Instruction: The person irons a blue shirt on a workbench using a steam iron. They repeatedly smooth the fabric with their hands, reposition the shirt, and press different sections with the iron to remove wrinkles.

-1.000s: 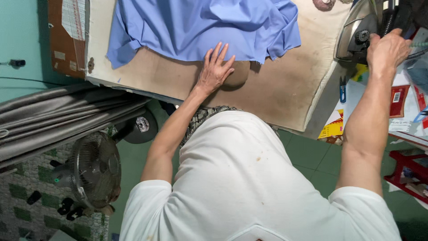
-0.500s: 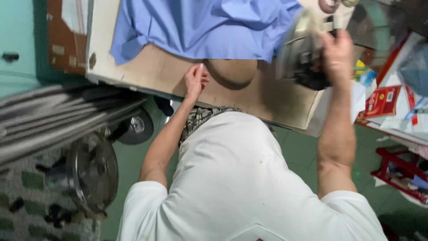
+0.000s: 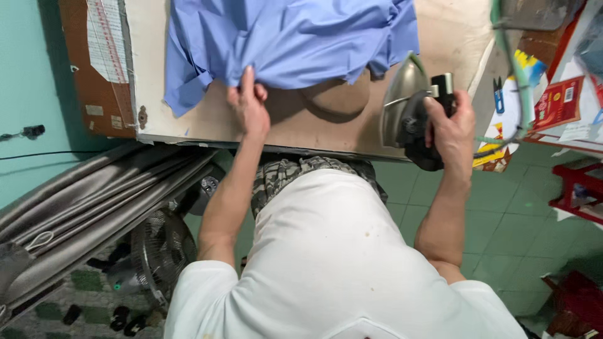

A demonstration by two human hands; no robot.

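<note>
The left hand (image 3: 249,105) now pinches the near hem of the blue shirt (image 3: 295,37), thumb and fingers closed on the cloth, where 1 second ago it lay flat and spread on the fabric; the shirt is bunched across the far part of the padded tabletop (image 3: 352,129), its lower edge lifted a little at the grip; the right hand (image 3: 449,129) is clamped around the black handle of the steam iron (image 3: 408,110), which has come off its place at the far right and is carried in the air over the right end of the tabletop, its metal soleplate tilted up and facing left, apart from the cloth; so the iron is in hand while the shirt edge is gripped, and no pressing contact shows yet; a darker oval mark (image 3: 336,100) shows on the bare padding between both hands; a green hose (image 3: 512,69) trails from the iron toward the upper right; blue thread snips (image 3: 497,94) lie beside the tabletop's right edge; a fan (image 3: 160,251) stands on the floor at lower left, beside grey folded fabric (image 3: 94,201)
</note>
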